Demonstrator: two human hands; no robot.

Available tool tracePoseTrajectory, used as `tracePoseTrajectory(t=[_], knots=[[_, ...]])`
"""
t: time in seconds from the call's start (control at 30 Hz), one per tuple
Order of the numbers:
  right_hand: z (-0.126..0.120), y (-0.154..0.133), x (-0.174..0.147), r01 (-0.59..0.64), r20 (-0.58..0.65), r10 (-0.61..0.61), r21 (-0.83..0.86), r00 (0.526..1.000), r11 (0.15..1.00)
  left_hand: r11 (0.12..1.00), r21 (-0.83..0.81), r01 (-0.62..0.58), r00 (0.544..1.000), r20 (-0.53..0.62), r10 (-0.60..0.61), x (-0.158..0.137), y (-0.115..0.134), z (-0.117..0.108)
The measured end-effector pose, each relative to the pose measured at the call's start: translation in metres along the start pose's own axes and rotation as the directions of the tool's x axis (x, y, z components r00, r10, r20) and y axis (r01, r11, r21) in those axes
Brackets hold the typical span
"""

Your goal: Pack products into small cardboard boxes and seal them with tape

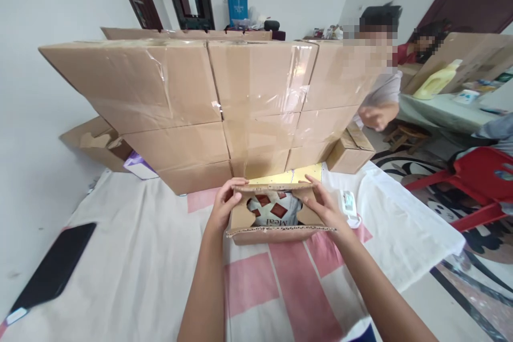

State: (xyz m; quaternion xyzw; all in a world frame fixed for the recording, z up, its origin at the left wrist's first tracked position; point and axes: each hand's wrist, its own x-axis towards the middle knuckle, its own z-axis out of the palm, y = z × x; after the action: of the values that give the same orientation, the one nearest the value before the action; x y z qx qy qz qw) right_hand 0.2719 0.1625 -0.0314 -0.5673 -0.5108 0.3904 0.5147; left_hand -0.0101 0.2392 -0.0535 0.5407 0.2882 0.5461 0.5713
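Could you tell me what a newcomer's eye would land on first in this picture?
First the wall of taped boxes stacked across the middle of the cloth-covered table. Just in front, the left hand and right hand grip the ends of a small open carton with a printed pouch inside. A black phone lies far left.

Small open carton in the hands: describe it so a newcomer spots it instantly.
Start at the wall of taped cardboard boxes stacked on the pink-and-white cloth. Just in front of its base, the small open carton sits between the left hand and right hand. Unlike the sealed stack, its flaps are open, showing a white packet with brown squares inside.
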Motion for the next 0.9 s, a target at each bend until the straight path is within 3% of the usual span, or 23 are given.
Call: tracePoseTrajectory(t=[0.07,0.2,0.3,0.4,0.63,0.77,0.9], knots=[[0.004,0.002,0.003,0.029,-0.083,-0.024,0.059,0.996,0.998,0.999,-0.015,-0.042,0.999,0.021,0.042,0.001,-0.001,-0.001],[0.004,0.014,-0.003,-0.008,-0.239,0.022,0.058,0.971,0.998,0.997,0.064,0.04,0.999,-0.012,-0.04,0.003,0.001,0.001],[0.005,0.032,-0.021,0.049,-0.201,-0.032,0.082,0.979,0.995,0.992,0.115,0.058,0.998,-0.025,-0.056,0.003,0.004,0.004],[0.008,0.043,-0.042,0.203,-0.14,-0.187,0.111,0.972,0.973,0.99,0.126,0.059,0.998,-0.005,-0.059,0.003,0.006,0.005],[0.014,0.017,-0.057,0.409,-0.067,-0.411,-0.053,0.909,0.911,0.987,0.14,0.077,0.997,-0.024,-0.075,0.008,0.005,0.008],[0.021,0.004,-0.054,0.308,-0.127,-0.326,-0.147,0.937,0.94,0.994,0.103,0.046,0.997,-0.071,-0.039,0.008,-0.001,0.014],[0.023,0.001,-0.047,0.177,-0.193,-0.191,-0.089,0.962,0.98,0.997,0.07,-0.009,0.999,0.041,0.006,0.003,0.002,0.014]])
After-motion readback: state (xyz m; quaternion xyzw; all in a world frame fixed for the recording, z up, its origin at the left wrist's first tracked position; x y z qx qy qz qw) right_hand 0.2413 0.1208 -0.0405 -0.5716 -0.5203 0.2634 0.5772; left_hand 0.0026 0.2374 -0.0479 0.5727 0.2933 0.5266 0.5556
